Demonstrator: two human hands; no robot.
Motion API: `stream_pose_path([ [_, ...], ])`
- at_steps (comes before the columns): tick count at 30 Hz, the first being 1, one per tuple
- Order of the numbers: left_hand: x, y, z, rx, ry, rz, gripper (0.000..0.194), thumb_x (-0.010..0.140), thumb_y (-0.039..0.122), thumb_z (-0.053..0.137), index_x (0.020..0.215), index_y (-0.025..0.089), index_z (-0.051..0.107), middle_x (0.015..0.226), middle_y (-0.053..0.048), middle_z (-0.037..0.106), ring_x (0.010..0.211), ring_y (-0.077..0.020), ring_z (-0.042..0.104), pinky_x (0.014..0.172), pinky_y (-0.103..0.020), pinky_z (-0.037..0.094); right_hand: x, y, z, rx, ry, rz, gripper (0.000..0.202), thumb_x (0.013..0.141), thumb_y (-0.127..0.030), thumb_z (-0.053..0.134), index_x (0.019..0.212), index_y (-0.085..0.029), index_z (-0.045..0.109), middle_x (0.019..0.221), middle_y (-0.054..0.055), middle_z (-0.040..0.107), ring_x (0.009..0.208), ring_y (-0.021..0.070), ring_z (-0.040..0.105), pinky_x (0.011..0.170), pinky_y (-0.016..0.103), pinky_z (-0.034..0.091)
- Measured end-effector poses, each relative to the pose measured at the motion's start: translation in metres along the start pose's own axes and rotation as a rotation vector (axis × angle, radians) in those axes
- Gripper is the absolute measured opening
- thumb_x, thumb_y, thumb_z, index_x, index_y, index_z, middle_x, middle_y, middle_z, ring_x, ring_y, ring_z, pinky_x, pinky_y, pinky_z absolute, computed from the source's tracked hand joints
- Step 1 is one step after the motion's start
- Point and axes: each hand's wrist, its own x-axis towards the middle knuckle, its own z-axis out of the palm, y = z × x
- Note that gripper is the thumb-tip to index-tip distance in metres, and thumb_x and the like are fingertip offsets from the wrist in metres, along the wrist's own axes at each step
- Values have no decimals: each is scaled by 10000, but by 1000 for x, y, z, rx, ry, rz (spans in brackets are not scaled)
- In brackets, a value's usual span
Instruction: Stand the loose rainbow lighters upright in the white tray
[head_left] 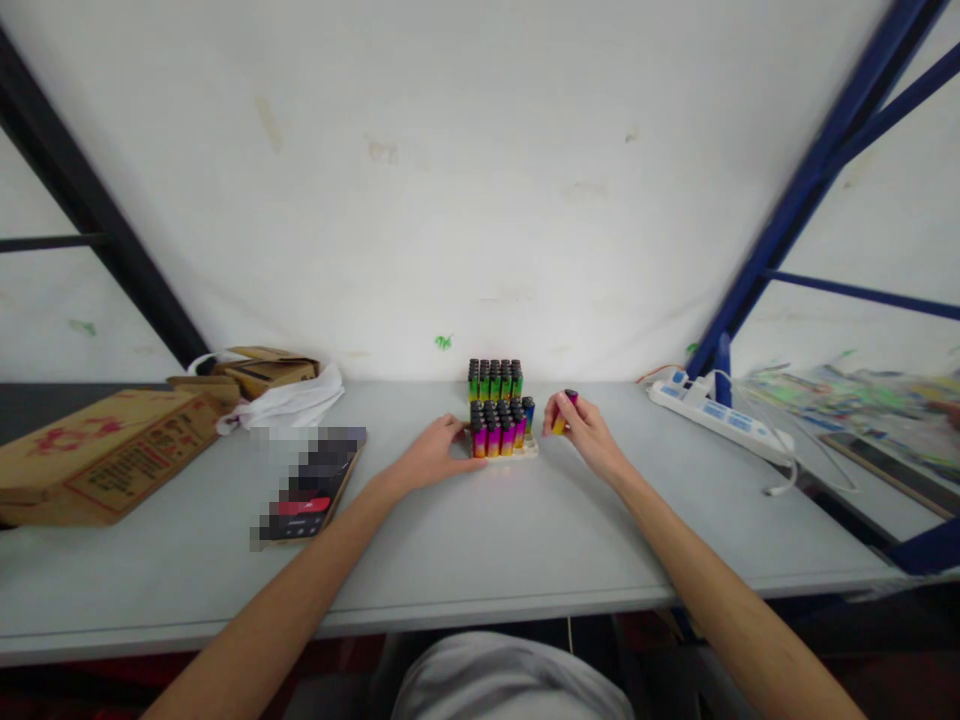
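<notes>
Several purple-and-yellow lighters [493, 438] with black tops stand upright in rows in a pale tray [529, 450], with a bluish lighter [529, 414] at its right back. Behind them stand rows of green lighters [495, 383]. My left hand [439, 452] is at the tray's left side, thumb and fingers apart around its left edge. To the right of the tray, my right hand [583, 428] holds a purple-and-yellow lighter [560, 424], black end up, between thumb and fingers, above the table.
At left lie a cardboard box [112, 455], a smaller open box [270, 372], a white bag [292, 402] and a dark, partly pixelated device [322, 485]. A white power strip [720, 420] with cables lies at right, beside a blue metal frame [795, 210].
</notes>
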Motion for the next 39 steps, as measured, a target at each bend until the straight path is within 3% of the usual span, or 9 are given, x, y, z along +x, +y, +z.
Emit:
stream_pose_path([
  [6,0,-1,2,-11,2,12,548,739,659,680,972,164,683,940,-87,614,883,-260,601,826,-376,500,-4,-3,12,133,-43,155,539,834,-729,544,704,-232,381,566,-90,261,431,69,225,399,208,217],
  [15,0,-4,3,-6,19,19,549,729,672,681,931,162,678,931,-91,623,862,-262,606,798,-373,501,-8,16,19,-376,165,66,561,880,-637,468,520,-220,364,485,-34,325,486,106,316,473,258,250],
  [22,0,-3,2,7,2,17,581,738,698,658,950,157,676,945,-95,615,889,-268,600,814,-377,501,-10,15,25,-347,160,57,405,862,-466,435,548,-223,355,496,-34,355,489,110,327,476,253,229],
  [34,0,-2,2,-11,13,8,554,730,665,683,957,160,681,947,-90,616,896,-268,602,827,-385,507,-10,12,24,-411,129,-4,524,904,-609,437,573,-205,394,533,-38,342,529,106,323,516,262,218],
  [39,0,-2,2,-14,11,8,568,730,675,676,955,154,682,948,-93,609,892,-274,608,815,-387,507,-11,11,24,-433,123,-17,480,912,-551,422,580,-205,399,538,-37,346,535,111,337,526,264,219],
])
